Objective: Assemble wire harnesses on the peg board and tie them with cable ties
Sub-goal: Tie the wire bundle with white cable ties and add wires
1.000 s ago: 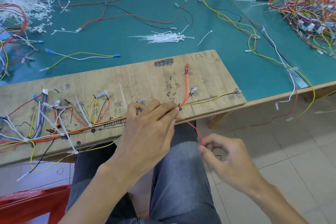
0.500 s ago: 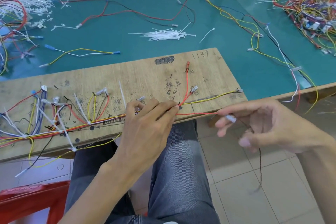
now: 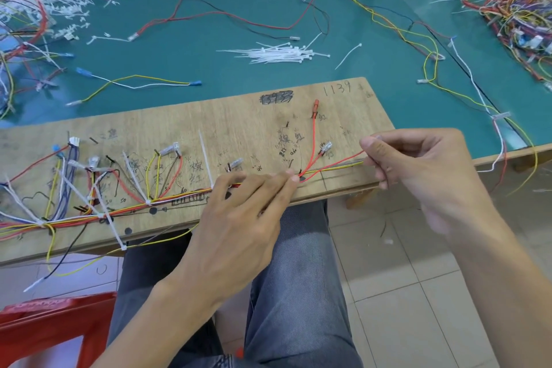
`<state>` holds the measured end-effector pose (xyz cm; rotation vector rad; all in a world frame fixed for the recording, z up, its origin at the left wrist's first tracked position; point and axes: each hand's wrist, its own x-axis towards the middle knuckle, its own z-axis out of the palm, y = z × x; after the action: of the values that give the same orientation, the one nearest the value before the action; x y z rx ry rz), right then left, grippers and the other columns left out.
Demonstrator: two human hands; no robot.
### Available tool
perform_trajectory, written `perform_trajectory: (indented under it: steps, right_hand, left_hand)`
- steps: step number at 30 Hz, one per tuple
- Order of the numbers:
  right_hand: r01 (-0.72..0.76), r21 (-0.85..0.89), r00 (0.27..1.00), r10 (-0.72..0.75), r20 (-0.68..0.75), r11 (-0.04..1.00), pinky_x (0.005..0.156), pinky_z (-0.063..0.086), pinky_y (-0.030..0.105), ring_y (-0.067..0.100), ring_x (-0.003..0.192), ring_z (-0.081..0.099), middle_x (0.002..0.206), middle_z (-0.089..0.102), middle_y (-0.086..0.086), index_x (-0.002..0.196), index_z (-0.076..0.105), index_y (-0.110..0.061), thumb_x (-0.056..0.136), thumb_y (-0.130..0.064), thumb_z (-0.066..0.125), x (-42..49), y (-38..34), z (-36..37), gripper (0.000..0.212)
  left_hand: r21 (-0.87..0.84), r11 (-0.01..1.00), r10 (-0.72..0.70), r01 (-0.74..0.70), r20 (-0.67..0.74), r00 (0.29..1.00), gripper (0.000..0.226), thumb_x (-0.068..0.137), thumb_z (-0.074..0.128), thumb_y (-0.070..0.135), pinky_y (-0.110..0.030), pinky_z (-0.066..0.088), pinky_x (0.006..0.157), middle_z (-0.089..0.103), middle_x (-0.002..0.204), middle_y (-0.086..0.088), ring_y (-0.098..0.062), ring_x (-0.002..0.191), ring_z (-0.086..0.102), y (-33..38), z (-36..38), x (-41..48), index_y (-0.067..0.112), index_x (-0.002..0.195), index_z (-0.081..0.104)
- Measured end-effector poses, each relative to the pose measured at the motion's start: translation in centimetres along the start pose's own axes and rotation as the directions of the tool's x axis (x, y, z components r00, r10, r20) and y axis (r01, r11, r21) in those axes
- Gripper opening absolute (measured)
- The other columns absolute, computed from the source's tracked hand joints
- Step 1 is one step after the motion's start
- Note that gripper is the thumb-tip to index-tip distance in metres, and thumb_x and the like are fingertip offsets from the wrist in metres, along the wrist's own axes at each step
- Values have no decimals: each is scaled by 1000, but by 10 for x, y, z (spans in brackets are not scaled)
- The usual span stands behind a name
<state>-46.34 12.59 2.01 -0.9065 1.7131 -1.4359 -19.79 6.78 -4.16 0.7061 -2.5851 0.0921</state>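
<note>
A wooden peg board (image 3: 245,119) lies along the near edge of the green table, with a bundle of coloured wires (image 3: 89,215) laid along its front and tied with white cable ties. My left hand (image 3: 242,218) pinches the bundle at a peg near the board's right part, fingertips by the branching red wires. My right hand (image 3: 418,164) pinches the end of a red wire (image 3: 337,164) over the board's right end and holds it taut toward the left hand. A red connector wire (image 3: 314,128) runs up the board.
A pile of white cable ties (image 3: 280,54) lies on the green table (image 3: 239,24) behind the board. Loose wires lie across the table, with a tangled heap (image 3: 519,12) at the far right and another at the far left. A red stool (image 3: 44,334) stands at lower left.
My right hand rose from below the board's edge to its right end, drawing the red wire out straight along the board. My left hand stayed pinched at the same spot.
</note>
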Motion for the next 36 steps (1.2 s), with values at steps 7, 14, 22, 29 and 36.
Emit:
perform_trajectory:
  steps: [7, 14, 22, 29, 36]
  right_hand:
    - [-232, 20, 955, 224, 194, 973, 46, 52, 19, 12, 51, 63, 75, 75, 12, 88, 78, -1, 87, -18, 82, 37, -28, 21, 18]
    - [-16, -430, 978, 104, 181, 903, 42, 49, 23, 16, 45, 64, 61, 74, 6, 72, 72, -8, 93, -35, 80, 83, -25, 88, 36]
    - [55, -638, 993, 22, 112, 768, 60, 65, 39, 18, 47, 71, 51, 69, -1, 58, 69, -12, 90, -45, 80, 94, -12, 108, 47]
    - [173, -768, 985, -127, 120, 616, 78, 60, 38, 23, 68, 72, 61, 70, 4, 66, 71, -18, 83, -51, 85, 84, -16, 115, 39]
    - [259, -834, 956, -253, 150, 487, 83, 55, 41, 30, 93, 68, 91, 73, 3, 104, 71, -19, 87, -44, 83, 67, -15, 120, 33]
  left_hand:
    - [81, 996, -30, 27, 42, 999, 45, 104, 51, 26, -48, 43, 100, 58, 145, -4, -25, 117, 59, 13, -2, 9, 7, 144, 59]
    - [256, 966, -39, -25, 241, 970, 69, 104, 44, 36, -57, 27, 117, 40, 157, -18, -32, 135, 44, 18, -4, 4, -5, 159, 31]
    - [223, 975, -61, 9, 226, 972, 77, 91, 62, 29, -53, 28, 111, 46, 150, -17, -33, 124, 48, 17, -5, 10, -5, 156, 37]
    - [209, 978, -57, 9, 225, 973, 76, 91, 60, 25, -53, 28, 113, 48, 148, -14, -32, 121, 49, 15, -3, 9, -2, 157, 36]
    - [162, 986, -68, 42, 159, 985, 70, 84, 60, 16, -47, 20, 116, 46, 152, -11, -31, 121, 46, 14, -3, 10, 2, 151, 48]
